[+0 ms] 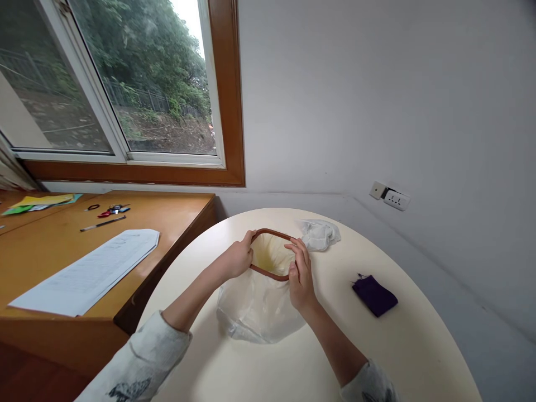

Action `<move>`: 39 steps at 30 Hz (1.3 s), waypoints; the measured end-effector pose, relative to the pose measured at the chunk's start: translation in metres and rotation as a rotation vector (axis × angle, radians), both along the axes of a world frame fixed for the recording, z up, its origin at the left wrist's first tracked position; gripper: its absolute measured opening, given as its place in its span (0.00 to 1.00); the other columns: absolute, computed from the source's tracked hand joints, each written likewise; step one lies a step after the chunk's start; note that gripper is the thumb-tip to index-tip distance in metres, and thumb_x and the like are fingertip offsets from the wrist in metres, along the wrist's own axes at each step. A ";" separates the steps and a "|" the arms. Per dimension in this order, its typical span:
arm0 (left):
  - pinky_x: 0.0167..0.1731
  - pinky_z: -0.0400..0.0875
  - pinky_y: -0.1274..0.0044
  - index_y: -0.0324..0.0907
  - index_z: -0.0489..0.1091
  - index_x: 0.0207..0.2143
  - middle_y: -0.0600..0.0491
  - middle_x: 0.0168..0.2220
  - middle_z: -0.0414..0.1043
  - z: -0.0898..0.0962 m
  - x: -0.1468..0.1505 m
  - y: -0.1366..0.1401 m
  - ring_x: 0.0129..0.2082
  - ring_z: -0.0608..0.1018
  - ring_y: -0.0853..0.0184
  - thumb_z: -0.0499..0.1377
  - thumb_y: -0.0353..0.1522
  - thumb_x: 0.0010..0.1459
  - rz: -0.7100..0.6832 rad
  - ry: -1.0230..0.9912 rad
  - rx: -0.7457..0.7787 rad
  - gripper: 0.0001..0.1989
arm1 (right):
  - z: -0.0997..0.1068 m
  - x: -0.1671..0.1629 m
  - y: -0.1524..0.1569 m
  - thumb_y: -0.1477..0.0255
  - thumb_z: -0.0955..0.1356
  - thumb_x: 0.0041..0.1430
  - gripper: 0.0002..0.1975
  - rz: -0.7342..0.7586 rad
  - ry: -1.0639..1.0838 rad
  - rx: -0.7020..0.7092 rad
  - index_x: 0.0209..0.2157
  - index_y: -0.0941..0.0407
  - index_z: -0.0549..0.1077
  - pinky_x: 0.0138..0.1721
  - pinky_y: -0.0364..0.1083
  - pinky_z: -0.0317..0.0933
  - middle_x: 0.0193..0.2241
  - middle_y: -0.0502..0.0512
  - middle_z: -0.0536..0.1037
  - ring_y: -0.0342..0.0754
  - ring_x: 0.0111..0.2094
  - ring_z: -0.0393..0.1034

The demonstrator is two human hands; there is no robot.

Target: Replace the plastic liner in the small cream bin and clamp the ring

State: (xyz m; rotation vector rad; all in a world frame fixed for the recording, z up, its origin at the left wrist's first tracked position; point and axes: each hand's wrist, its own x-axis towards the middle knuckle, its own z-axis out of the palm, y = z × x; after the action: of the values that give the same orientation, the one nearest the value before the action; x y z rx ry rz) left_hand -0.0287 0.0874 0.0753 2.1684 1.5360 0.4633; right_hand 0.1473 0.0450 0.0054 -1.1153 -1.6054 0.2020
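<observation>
Beside a white wall (377, 100), a round cream worktop (259, 379) carries a translucent plastic bag (262, 315), which already lines the opening of a brown ring (270, 273) and spills outside beneath it. The left hand (239, 258) is closed on the ring's left side and the right hand (300, 273) grips its right side, while the bag's outer part remains loose and wrinkled. Crumpled plastic (321, 235) and a purple pouch (376, 296) lie untouched to the right.
</observation>
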 end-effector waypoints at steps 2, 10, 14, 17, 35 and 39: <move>0.26 0.64 0.76 0.41 0.52 0.52 0.49 0.31 0.71 -0.001 0.000 -0.001 0.25 0.72 0.64 0.43 0.27 0.54 0.008 -0.013 -0.001 0.22 | -0.001 -0.002 0.000 0.70 0.51 0.59 0.19 0.007 0.033 0.010 0.48 0.55 0.62 0.56 0.57 0.46 0.55 0.58 0.59 0.51 0.60 0.44; 0.25 0.63 0.74 0.37 0.47 0.56 0.49 0.25 0.70 0.003 0.003 -0.021 0.22 0.72 0.62 0.41 0.31 0.56 0.122 0.075 -0.014 0.24 | -0.002 0.003 0.002 0.68 0.51 0.61 0.20 0.107 0.098 -0.062 0.51 0.55 0.62 0.57 0.55 0.45 0.58 0.56 0.55 0.49 0.60 0.44; 0.25 0.62 0.73 0.34 0.45 0.58 0.50 0.22 0.68 0.013 -0.003 -0.055 0.23 0.73 0.59 0.37 0.40 0.60 0.150 0.152 -0.050 0.27 | 0.001 0.011 0.006 0.66 0.52 0.62 0.21 0.242 0.123 -0.130 0.52 0.54 0.63 0.57 0.53 0.47 0.58 0.56 0.56 0.48 0.59 0.48; 0.25 0.63 0.73 0.35 0.39 0.60 0.50 0.24 0.69 0.024 -0.009 -0.086 0.24 0.73 0.59 0.34 0.45 0.60 0.119 0.173 -0.121 0.31 | 0.003 0.019 0.009 0.64 0.55 0.61 0.21 0.217 0.155 -0.165 0.54 0.52 0.60 0.57 0.54 0.46 0.57 0.55 0.59 0.48 0.59 0.49; 0.42 0.68 0.68 0.44 0.70 0.35 0.46 0.53 0.55 0.011 -0.045 -0.061 0.49 0.65 0.58 0.54 0.36 0.56 -0.435 0.086 0.385 0.07 | -0.072 0.165 -0.031 0.67 0.54 0.56 0.27 -0.497 -0.444 -0.356 0.58 0.60 0.51 0.57 0.52 0.46 0.57 0.60 0.58 0.50 0.58 0.50; 0.49 0.61 0.63 0.40 0.67 0.28 0.45 0.42 0.64 0.006 -0.026 -0.068 0.48 0.65 0.60 0.55 0.33 0.57 -0.572 0.118 0.597 0.07 | -0.087 0.177 -0.043 0.65 0.52 0.57 0.29 -0.634 -0.586 -0.592 0.58 0.63 0.51 0.58 0.53 0.42 0.59 0.60 0.54 0.50 0.59 0.47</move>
State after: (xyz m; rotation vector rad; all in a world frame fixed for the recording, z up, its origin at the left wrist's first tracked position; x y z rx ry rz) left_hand -0.0548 0.0190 0.0815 2.9887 0.8041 0.6575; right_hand 0.3239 0.0024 -0.0819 -2.2444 -1.6272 -0.0953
